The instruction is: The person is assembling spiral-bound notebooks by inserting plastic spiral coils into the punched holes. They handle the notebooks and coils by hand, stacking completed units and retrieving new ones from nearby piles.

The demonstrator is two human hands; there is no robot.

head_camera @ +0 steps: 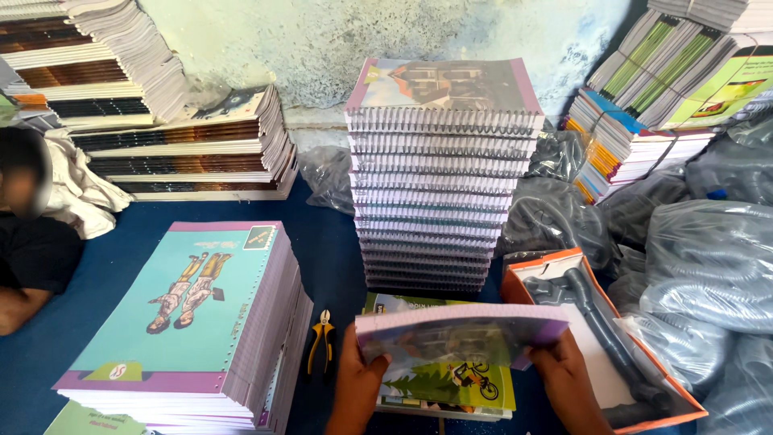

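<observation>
Left hand (357, 385): grip closed on the left edge of a notebook (460, 336), thumb on top.
Right hand (566, 379): grip clamped on the same notebook's right edge.
Notebook: held tilted and blurred, just above a low pile of notebooks (451, 387) on the blue floor (330, 250).
Behind: tall stack of spiral-bound notebooks (439, 177).
Left of the hands: yellow-handled pliers (322, 338), beside a stack of unbound teal-covered books (193, 322).
Right: orange-edged box (564, 278) holding black coils.
</observation>
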